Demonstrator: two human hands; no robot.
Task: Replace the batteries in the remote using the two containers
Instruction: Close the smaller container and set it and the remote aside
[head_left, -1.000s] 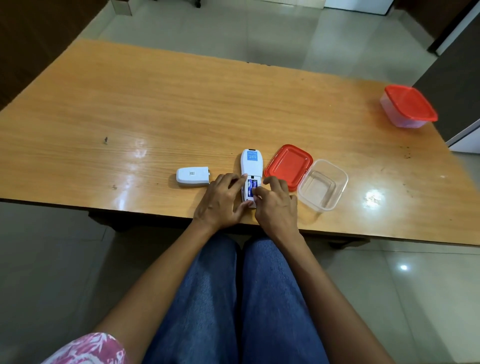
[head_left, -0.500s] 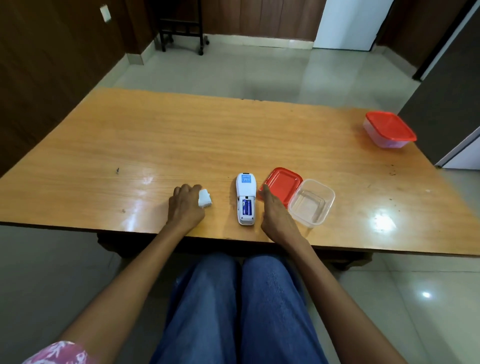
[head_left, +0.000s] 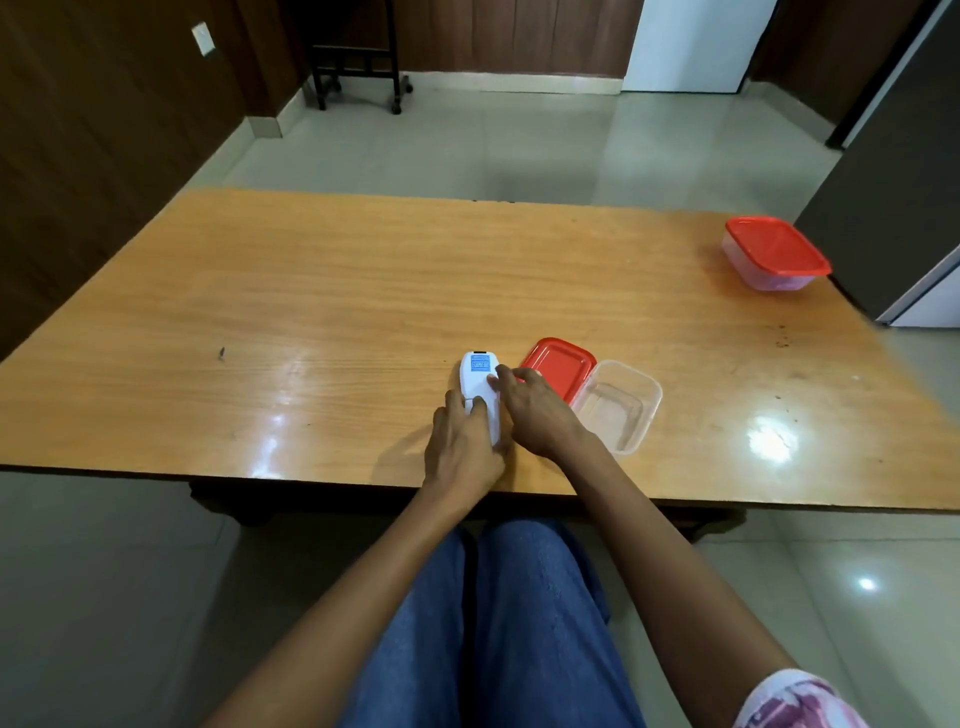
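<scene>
A white remote (head_left: 479, 380) lies face down near the table's front edge, a blue label at its far end. My left hand (head_left: 460, 451) covers its near end and presses the white battery cover onto it. My right hand (head_left: 535, 413) holds the remote's right side, fingertips on its back. The battery compartment is hidden under cover and fingers. Just right of the remote lie a loose red lid (head_left: 560, 365) and an open clear container (head_left: 618, 405), which looks empty. A second clear container with a red lid on (head_left: 774, 253) stands at the far right.
The wooden table (head_left: 363, 291) stretches wide to the left and back. A grey cabinet (head_left: 893, 171) stands close to its far right corner. A dark wheeled stand (head_left: 358, 62) is on the tiled floor beyond. My knees sit under the front edge.
My left hand picked up the battery cover from the left and brought it onto the remote. My right hand moved from beside the remote to grip it. The batteries are no longer visible.
</scene>
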